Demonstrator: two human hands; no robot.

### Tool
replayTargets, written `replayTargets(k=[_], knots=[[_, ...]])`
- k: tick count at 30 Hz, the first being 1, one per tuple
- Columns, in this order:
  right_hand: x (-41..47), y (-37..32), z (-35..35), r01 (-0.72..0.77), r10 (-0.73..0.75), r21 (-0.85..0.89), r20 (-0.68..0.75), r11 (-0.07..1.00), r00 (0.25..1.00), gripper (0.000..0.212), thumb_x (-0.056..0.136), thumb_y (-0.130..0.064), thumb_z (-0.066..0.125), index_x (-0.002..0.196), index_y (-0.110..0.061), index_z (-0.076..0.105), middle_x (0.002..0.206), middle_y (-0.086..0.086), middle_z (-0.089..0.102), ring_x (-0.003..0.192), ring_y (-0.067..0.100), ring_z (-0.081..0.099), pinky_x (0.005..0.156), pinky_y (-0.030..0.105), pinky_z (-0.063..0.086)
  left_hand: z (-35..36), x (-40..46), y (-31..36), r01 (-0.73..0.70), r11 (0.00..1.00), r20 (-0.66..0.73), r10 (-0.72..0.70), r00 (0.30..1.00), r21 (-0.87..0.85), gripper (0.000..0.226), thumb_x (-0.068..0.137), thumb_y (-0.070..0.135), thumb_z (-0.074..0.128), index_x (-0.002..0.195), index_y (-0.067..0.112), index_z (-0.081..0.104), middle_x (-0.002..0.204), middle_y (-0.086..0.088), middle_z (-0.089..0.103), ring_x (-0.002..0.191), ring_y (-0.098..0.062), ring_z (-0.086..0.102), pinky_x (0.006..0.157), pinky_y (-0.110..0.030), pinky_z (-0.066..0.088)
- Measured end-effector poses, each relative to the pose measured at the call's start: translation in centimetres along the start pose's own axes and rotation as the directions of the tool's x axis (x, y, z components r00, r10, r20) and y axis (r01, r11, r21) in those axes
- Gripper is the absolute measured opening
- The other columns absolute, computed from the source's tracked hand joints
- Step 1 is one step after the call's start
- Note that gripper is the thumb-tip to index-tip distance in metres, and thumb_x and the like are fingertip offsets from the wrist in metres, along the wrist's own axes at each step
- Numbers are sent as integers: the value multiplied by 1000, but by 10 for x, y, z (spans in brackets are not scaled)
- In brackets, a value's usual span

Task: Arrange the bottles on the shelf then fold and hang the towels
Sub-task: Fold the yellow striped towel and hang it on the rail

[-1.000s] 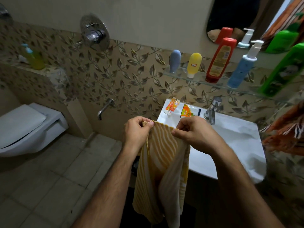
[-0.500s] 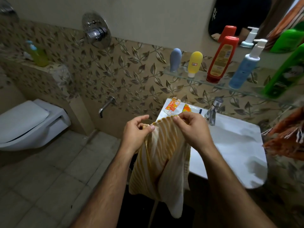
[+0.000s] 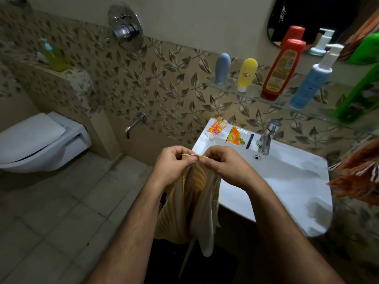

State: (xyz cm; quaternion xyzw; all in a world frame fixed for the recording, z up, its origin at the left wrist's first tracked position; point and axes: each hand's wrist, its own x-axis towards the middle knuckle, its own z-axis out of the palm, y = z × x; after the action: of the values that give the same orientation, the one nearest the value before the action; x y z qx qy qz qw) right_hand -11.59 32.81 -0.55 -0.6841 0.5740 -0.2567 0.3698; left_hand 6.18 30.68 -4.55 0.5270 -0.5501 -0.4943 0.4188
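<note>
A yellow-and-white striped towel (image 3: 192, 203) hangs bunched below my hands, in front of the sink's left corner. My left hand (image 3: 173, 163) and my right hand (image 3: 222, 162) pinch its top edge, thumbs nearly touching. On the glass shelf (image 3: 256, 95) stand a grey-blue bottle (image 3: 222, 67), a yellow bottle (image 3: 247, 73), a red bottle (image 3: 282, 69), a blue pump bottle (image 3: 313, 78) and a green bottle (image 3: 356, 93) at the right edge. An orange patterned towel (image 3: 359, 171) hangs at the far right.
A white sink (image 3: 287, 181) with a chrome tap (image 3: 267, 136) carries a small tube (image 3: 216, 128) and an orange sachet (image 3: 235, 137) on its back rim. A toilet (image 3: 39, 142) stands left, a wall spout (image 3: 135, 124) beside it. A yellow-green bottle (image 3: 53, 56) sits on the ledge.
My hands have drawn together, gathering the towel's top edge into a narrow bunch. The towel hangs more folded lengthwise than before.
</note>
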Motion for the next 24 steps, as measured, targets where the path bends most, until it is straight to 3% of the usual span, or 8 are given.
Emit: replayTargets(k=[3, 6, 9, 13, 16, 20, 24], knots=[[-7, 1, -7, -57, 58, -43, 17, 997, 998, 23, 92, -34, 66, 85, -13, 70, 66, -3, 62, 59, 6, 52, 57, 27, 41, 7, 6, -5, -2, 996, -161, 16, 987, 90, 8, 77, 14, 79, 75, 20, 75, 69, 1, 73, 64, -10, 64, 64, -29, 53], [-20, 2, -24, -102, 95, 101, 76, 990, 993, 26, 91, -30, 68, 82, -5, 69, 68, 4, 63, 63, 13, 55, 60, 30, 43, 8, 9, -11, 25, 994, -227, 0, 974, 106, 12, 77, 17, 79, 71, 25, 73, 68, 3, 72, 65, -13, 66, 68, -36, 57], [-28, 5, -37, -115, 93, 231, 108, 966, 990, 20, 91, -22, 68, 82, -5, 71, 69, 4, 65, 62, 11, 57, 57, 23, 44, 5, 13, -14, 64, 994, -232, -42, 972, 89, 9, 76, 18, 79, 72, 24, 73, 72, -1, 74, 74, -23, 71, 76, -46, 59], [-20, 10, -25, -48, 87, 281, -127, 958, 988, 16, 92, -16, 67, 83, -3, 71, 75, 13, 69, 70, 12, 59, 67, 30, 46, 5, 8, -7, 95, 994, -160, -85, 983, 54, 13, 78, 14, 79, 87, 20, 72, 75, -4, 73, 78, -26, 70, 77, -44, 57], [-9, 14, -11, -20, 42, 83, -274, 996, 961, 16, 91, -20, 67, 76, -14, 69, 64, -2, 62, 60, 5, 52, 62, 27, 42, 4, -2, 0, 85, 996, -27, -85, 996, -20, 27, 83, 9, 75, 105, 20, 65, 73, -7, 69, 73, -23, 66, 70, -43, 56], [-1, 12, 6, 17, -19, -20, -96, 1000, 995, 15, 92, -25, 65, 82, -15, 70, 66, -1, 62, 61, 11, 52, 63, 32, 43, 6, -11, 10, -16, 996, 166, 30, 986, -85, 34, 86, 4, 70, 116, 20, 66, 75, -14, 54, 73, -20, 54, 73, -30, 50], [0, 6, 11, 34, -33, 82, -17, 996, 999, 16, 95, -22, 61, 85, -13, 70, 76, -1, 67, 71, 9, 57, 68, 30, 45, -3, -10, 10, 45, 998, 223, -34, 974, -47, 20, 89, 9, 68, 108, 12, 72, 93, -19, 70, 83, -23, 64, 81, -40, 53]])
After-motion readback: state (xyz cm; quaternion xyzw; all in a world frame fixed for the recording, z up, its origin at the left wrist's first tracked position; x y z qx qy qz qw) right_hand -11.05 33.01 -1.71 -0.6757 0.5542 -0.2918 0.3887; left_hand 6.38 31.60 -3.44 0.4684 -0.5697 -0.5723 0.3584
